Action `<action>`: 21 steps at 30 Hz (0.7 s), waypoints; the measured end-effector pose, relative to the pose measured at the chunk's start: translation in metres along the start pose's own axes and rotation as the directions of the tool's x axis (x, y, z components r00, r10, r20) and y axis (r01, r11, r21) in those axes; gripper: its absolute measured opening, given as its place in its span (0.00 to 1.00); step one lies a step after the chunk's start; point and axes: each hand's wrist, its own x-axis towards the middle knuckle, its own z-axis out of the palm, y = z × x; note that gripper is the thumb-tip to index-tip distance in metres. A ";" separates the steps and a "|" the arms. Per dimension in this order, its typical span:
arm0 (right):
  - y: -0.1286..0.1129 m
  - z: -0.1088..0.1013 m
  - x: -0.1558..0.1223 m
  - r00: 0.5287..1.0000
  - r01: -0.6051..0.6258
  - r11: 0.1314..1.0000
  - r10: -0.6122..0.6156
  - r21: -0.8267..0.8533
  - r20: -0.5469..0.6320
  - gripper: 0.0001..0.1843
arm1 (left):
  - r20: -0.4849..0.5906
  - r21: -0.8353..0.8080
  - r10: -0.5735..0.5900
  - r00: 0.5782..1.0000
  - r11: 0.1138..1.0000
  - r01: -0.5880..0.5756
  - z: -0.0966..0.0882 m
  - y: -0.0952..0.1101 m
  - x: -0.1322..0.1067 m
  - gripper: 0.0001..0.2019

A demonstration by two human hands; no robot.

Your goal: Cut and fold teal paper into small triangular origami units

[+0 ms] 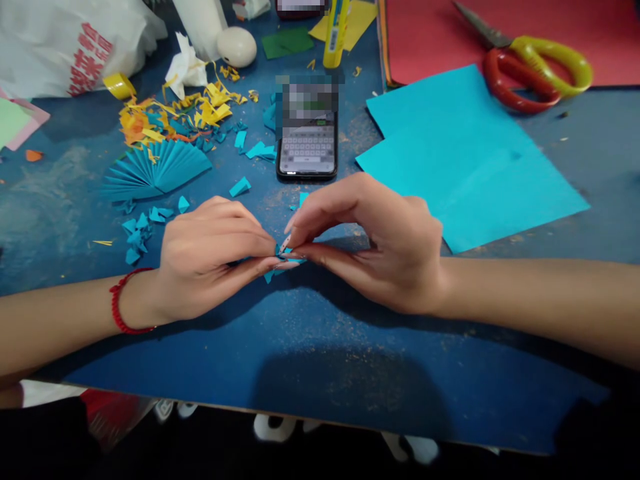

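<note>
My left hand (213, 260) and my right hand (380, 247) meet fingertip to fingertip above the blue table. Between them, both pinch a small piece of blue paper (281, 253), mostly covered by the fingers and nails. Other blue paper bits (270, 275) show just beneath the fingertips. To the left of my left hand lies a small pile of folded blue paper pieces (137, 237). Behind it rests a pleated blue paper fan (160, 170). Two overlapping sheets of bright blue paper (470, 160) lie beyond my right hand.
A phone (307, 143) lies just past my hands. Scissors (525, 63) rest on red paper (430, 40) at the back right. Yellow and orange scraps (200, 110), a glue stick (336, 37), an egg-shaped white object (237, 47) and a plastic bag (75, 43) are farther back.
</note>
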 end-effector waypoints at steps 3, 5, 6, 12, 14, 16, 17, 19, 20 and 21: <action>0.001 -0.001 0.002 0.999 0.030 0.997 -0.028 0.070 -0.025 0.13 | 0.008 -0.028 0.019 1.000 0.999 -0.019 0.000 -0.002 0.001 0.02; 0.004 -0.001 0.003 0.999 0.033 0.990 -0.030 0.135 -0.025 0.13 | 0.015 -0.031 0.033 0.999 0.999 -0.033 0.000 -0.003 0.001 0.02; 0.005 -0.001 0.003 1.000 0.021 0.985 -0.018 0.174 -0.019 0.12 | 0.021 -0.029 0.034 0.999 0.999 -0.033 0.000 -0.003 0.002 0.02; 0.008 0.001 0.005 0.987 -0.147 0.937 0.158 0.316 -0.011 0.11 | 0.023 -0.063 0.051 0.998 0.997 -0.049 -0.002 -0.001 0.003 0.03; 0.007 0.001 0.007 0.985 -0.159 0.925 0.172 0.346 -0.008 0.12 | 0.036 -0.069 0.046 0.998 0.997 -0.044 -0.003 0.000 0.004 0.03; 0.008 0.001 0.008 0.986 -0.160 0.916 0.165 0.368 0.019 0.13 | 0.044 -0.065 0.022 0.999 0.998 -0.019 -0.004 0.001 0.005 0.03; 0.008 0.001 0.008 0.987 -0.159 0.912 0.161 0.378 0.029 0.14 | 0.043 -0.065 0.013 0.999 0.998 -0.011 -0.004 0.001 0.005 0.04; 0.008 0.001 0.009 0.986 -0.161 0.903 0.160 0.398 0.037 0.14 | 0.046 -0.064 0.000 0.999 0.998 0.003 -0.004 0.002 0.005 0.05; 0.009 0.001 0.009 0.986 -0.163 0.899 0.163 0.406 0.035 0.14 | 0.042 -0.061 0.002 0.999 0.998 0.000 -0.003 0.002 0.005 0.05; 0.009 0.001 0.009 0.986 -0.164 0.896 0.167 0.413 0.029 0.14 | 0.032 -0.058 0.017 0.999 0.998 -0.015 -0.003 0.001 0.005 0.04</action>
